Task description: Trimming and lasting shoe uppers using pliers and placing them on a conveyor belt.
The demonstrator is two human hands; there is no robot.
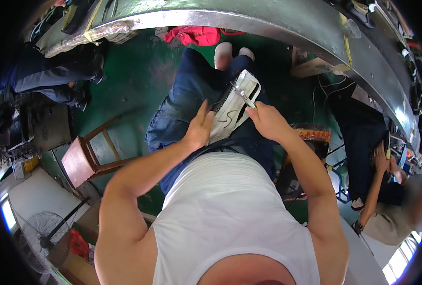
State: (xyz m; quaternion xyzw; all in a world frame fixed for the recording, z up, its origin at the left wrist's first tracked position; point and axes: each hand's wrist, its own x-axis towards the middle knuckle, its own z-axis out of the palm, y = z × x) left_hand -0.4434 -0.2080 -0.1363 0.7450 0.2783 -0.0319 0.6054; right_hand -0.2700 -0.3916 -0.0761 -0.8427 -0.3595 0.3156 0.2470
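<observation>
Across my lap lies a long cream piece with a dark toothed edge along its left side and black cord-like lines on it. I cannot make out its exact kind. My left hand grips its left edge near the lower end, the thumb against the piece and a finger stretched out. My right hand is closed round the handle of a silver metal tool with a crosswise head, like a small hammer. The tool's head lies over the upper part of the cream piece, near the dark edge; whether it touches is unclear.
A metal-edged workbench curves across the far side. Red cloth lies beneath it. A wooden stool is at my left, with a standing fan nearer. Another person works at the right; someone's legs show far left.
</observation>
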